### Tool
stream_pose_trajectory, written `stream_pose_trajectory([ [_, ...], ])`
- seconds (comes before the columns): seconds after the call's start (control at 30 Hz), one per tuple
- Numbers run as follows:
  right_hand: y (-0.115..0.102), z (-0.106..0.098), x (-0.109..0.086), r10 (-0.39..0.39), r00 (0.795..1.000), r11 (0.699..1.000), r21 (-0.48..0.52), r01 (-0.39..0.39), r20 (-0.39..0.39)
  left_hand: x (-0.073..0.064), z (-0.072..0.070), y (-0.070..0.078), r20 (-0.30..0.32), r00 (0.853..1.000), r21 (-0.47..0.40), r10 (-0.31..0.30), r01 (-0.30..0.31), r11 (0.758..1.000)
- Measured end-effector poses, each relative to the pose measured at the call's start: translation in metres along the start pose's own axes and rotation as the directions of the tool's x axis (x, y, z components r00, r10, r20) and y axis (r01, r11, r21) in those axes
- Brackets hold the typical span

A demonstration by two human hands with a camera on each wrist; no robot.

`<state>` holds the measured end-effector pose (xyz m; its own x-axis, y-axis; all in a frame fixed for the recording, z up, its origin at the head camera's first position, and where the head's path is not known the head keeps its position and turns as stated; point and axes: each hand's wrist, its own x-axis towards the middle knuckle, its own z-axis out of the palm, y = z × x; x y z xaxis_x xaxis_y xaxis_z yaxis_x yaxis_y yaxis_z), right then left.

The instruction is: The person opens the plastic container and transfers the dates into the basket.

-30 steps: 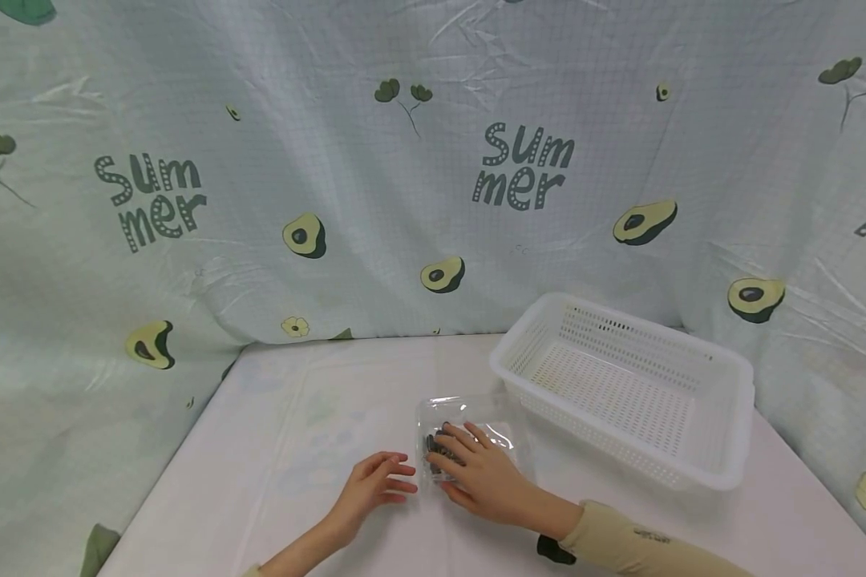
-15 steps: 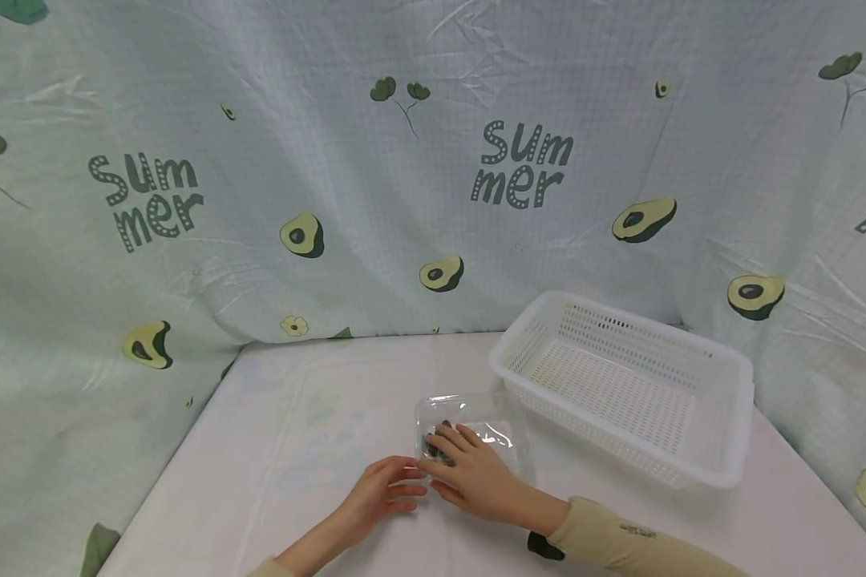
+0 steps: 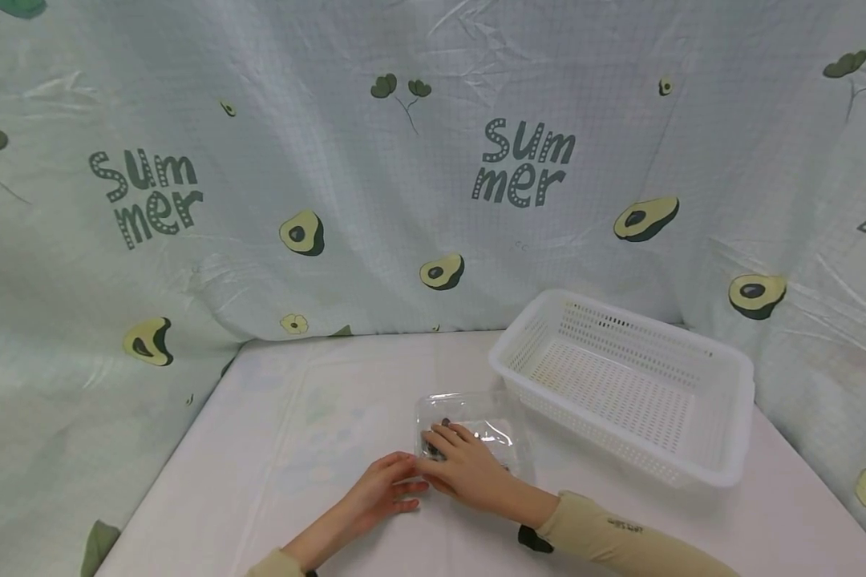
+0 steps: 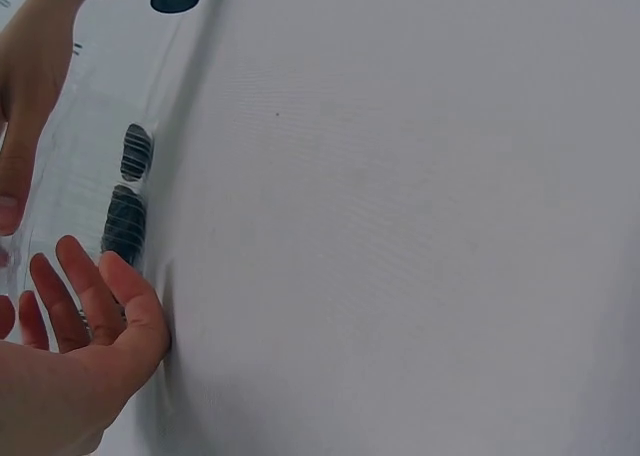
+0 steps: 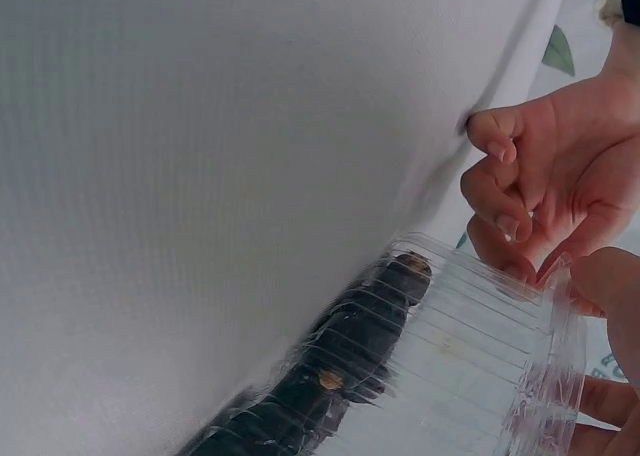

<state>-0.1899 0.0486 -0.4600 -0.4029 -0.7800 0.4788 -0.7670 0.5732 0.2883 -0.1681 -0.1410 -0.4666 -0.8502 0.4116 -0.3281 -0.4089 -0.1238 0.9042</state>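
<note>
A clear plastic clamshell box (image 3: 508, 425) lies in front of me, with several dark, rounded pieces (image 5: 350, 341) inside along one side. Ridges in the plastic cross them like stripes in the left wrist view, and their kind is unclear. My right hand (image 3: 469, 473) lies over the box's near left part, its fingers on top and its thumb by the near rim, gripping it there. At that same corner, my left hand (image 3: 382, 493) meets the right fingertips. Its fingers (image 4: 85, 291) are loosely bent beside the box's edge, holding nothing visible.
A white perforated basket (image 3: 621, 473) stands behind and to the right of the box. Both rest on a pale covered table (image 3: 224, 481). A printed curtain (image 3: 375, 176) hangs behind and along the sides.
My left hand has moved right until its fingertips meet the right hand. The right hand has shifted slightly left over the box corner. Box and basket keep their places.
</note>
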Motion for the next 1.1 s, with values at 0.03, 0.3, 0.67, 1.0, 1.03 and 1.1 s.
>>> stream_pose_trajectory([
  [0.03, 0.000, 0.000, 0.000, -0.004, 1.000, 1.000, -0.002, 0.004, -0.006, 0.000, 0.000, 0.000, -0.001, 1.000, 0.001, -0.003, 0.003, 1.000],
  [0.3, 0.002, 0.000, 0.003, -0.032, 0.998, 0.999, 0.029, 0.033, -0.047, 0.003, -0.002, 0.003, 0.005, 0.999, 0.019, -0.036, 0.036, 0.999],
  [0.67, 0.009, 0.001, 0.005, -0.184, 0.982, 0.978, -0.106, 0.178, -0.049, 0.007, -0.005, 0.009, 0.041, 0.996, 0.067, -0.078, 0.075, 0.995],
  [1.0, 0.010, -0.001, 0.005, -0.283, 0.959, 0.930, -0.237, 0.281, 0.024, 0.009, -0.004, 0.014, 0.072, 0.992, 0.120, -0.101, 0.092, 0.988],
  [1.03, 0.010, -0.001, 0.005, -0.287, 0.958, 0.928, -0.241, 0.283, 0.022, 0.009, -0.004, 0.015, 0.076, 0.992, 0.122, -0.101, 0.092, 0.988],
  [1.1, 0.010, 0.000, 0.005, -0.291, 0.957, 0.926, -0.247, 0.287, 0.022, 0.009, -0.004, 0.014, 0.082, 0.991, 0.121, -0.104, 0.093, 0.988],
])
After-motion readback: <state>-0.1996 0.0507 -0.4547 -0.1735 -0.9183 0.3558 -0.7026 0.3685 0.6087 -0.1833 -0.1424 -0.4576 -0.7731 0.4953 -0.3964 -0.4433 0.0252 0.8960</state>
